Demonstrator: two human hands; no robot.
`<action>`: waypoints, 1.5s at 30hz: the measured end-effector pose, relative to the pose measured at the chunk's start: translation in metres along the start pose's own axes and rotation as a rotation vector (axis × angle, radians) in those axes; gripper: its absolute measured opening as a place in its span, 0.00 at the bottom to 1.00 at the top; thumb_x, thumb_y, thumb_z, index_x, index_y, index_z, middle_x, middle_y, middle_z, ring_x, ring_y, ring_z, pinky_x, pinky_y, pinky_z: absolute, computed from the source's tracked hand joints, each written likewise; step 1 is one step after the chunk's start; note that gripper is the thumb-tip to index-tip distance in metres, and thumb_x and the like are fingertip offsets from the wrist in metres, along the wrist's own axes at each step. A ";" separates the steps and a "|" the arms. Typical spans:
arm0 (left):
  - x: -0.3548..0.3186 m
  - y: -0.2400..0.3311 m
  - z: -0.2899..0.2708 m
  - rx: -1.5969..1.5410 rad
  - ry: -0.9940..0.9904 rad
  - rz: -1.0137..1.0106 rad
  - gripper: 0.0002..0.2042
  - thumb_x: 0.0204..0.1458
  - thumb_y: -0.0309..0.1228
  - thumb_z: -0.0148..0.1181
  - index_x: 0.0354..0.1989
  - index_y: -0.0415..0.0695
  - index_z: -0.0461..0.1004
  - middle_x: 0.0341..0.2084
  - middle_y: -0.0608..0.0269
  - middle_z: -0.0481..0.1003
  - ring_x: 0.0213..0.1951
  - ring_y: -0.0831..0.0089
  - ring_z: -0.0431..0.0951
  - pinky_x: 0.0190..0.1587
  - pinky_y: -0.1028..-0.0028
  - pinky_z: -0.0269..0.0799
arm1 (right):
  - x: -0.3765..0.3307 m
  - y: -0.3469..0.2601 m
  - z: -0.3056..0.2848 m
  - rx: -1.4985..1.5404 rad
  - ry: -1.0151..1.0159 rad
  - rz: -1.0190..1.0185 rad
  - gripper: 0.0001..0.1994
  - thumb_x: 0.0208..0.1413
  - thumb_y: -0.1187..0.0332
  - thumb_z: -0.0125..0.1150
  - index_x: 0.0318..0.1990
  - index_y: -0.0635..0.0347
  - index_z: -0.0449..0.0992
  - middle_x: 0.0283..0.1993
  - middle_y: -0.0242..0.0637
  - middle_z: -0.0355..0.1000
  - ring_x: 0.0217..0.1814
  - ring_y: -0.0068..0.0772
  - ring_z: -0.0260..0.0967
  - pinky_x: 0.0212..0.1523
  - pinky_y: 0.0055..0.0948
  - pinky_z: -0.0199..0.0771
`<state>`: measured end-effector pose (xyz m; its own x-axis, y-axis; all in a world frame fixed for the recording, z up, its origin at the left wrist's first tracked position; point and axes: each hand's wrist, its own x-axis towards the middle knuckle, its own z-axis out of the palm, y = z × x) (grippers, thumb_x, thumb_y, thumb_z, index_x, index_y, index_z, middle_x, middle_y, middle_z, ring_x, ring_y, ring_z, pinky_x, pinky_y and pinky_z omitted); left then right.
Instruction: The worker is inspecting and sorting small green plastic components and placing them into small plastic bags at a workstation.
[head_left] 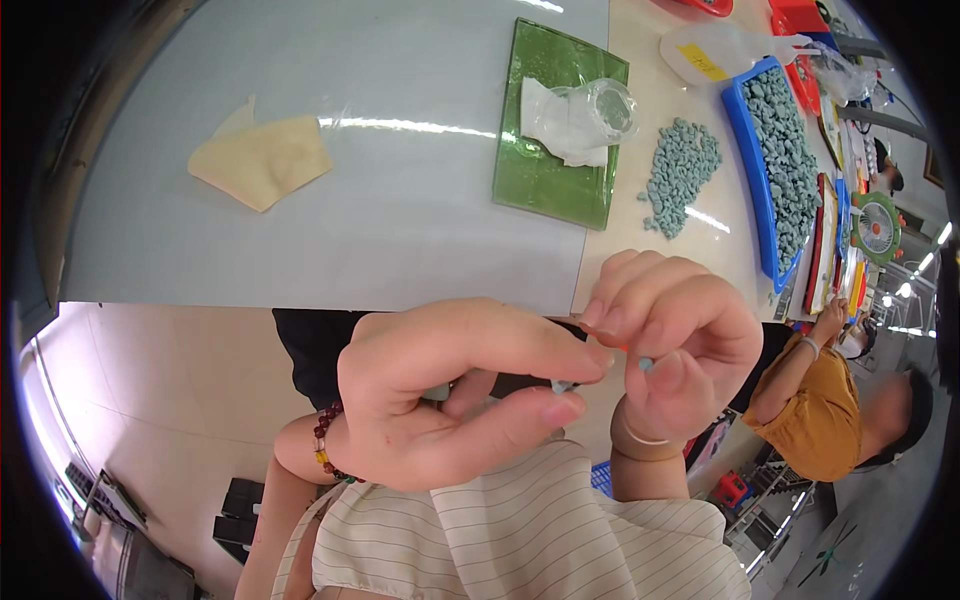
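My left hand and my right hand are raised close together in front of the table edge. The left thumb and forefinger pinch a small blue-green piece. The right fingertips pinch another small blue-green piece, with something orange showing just under the fingers. The two pieces sit a short gap apart. A bead bracelet circles my left wrist, and a thin band my right.
On the table lie a loose pile of blue-green pieces, a blue tray full of them, a green glass plate carrying a clear cup and white paper, and a yellow cloth. A person in an orange shirt sits at the right.
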<state>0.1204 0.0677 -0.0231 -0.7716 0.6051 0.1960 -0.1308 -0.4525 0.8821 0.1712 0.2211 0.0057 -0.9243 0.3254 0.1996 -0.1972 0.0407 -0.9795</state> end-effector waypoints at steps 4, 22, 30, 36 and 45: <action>-0.001 0.004 0.007 -0.002 0.048 -0.113 0.11 0.36 0.18 0.65 0.30 0.38 0.73 0.27 0.62 0.77 0.15 0.88 0.64 0.15 0.87 0.54 | -0.003 0.001 -0.010 -0.053 -0.115 -0.179 0.08 0.33 0.82 0.57 0.26 0.66 0.71 0.27 0.42 0.72 0.28 0.32 0.69 0.30 0.26 0.68; -0.002 -0.011 0.021 0.056 0.083 0.092 0.09 0.33 0.18 0.66 0.25 0.40 0.73 0.23 0.60 0.76 0.18 0.77 0.71 0.19 0.83 0.62 | -0.003 -0.014 -0.017 -0.519 -0.167 -0.411 0.07 0.42 0.70 0.63 0.21 0.61 0.71 0.26 0.40 0.71 0.26 0.33 0.69 0.29 0.30 0.65; -0.002 -0.007 0.015 0.013 0.034 0.007 0.08 0.38 0.20 0.65 0.27 0.40 0.73 0.25 0.62 0.77 0.18 0.81 0.69 0.20 0.82 0.62 | -0.006 -0.015 -0.018 -0.563 -0.210 -0.386 0.07 0.40 0.71 0.65 0.23 0.60 0.71 0.30 0.39 0.71 0.27 0.31 0.68 0.29 0.30 0.65; 0.008 -0.011 0.016 -0.424 -0.123 -0.228 0.14 0.45 0.20 0.61 0.40 0.38 0.67 0.32 0.60 0.76 0.35 0.80 0.74 0.36 0.83 0.66 | 0.005 -0.008 -0.028 -0.410 -0.270 -0.462 0.13 0.34 0.67 0.70 0.27 0.62 0.74 0.32 0.42 0.69 0.30 0.34 0.65 0.26 0.27 0.63; 0.004 -0.003 0.017 -0.476 -0.064 -0.412 0.08 0.53 0.30 0.51 0.36 0.38 0.68 0.29 0.60 0.75 0.21 0.89 0.62 0.25 0.86 0.57 | 0.008 -0.023 -0.051 -0.748 0.032 -0.532 0.13 0.37 0.71 0.66 0.32 0.66 0.75 0.30 0.37 0.70 0.28 0.28 0.64 0.26 0.22 0.64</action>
<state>0.1284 0.0826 -0.0181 -0.5622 0.8230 -0.0810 -0.6833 -0.4070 0.6062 0.1846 0.2708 0.0288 -0.7601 0.1143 0.6396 -0.3211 0.7897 -0.5227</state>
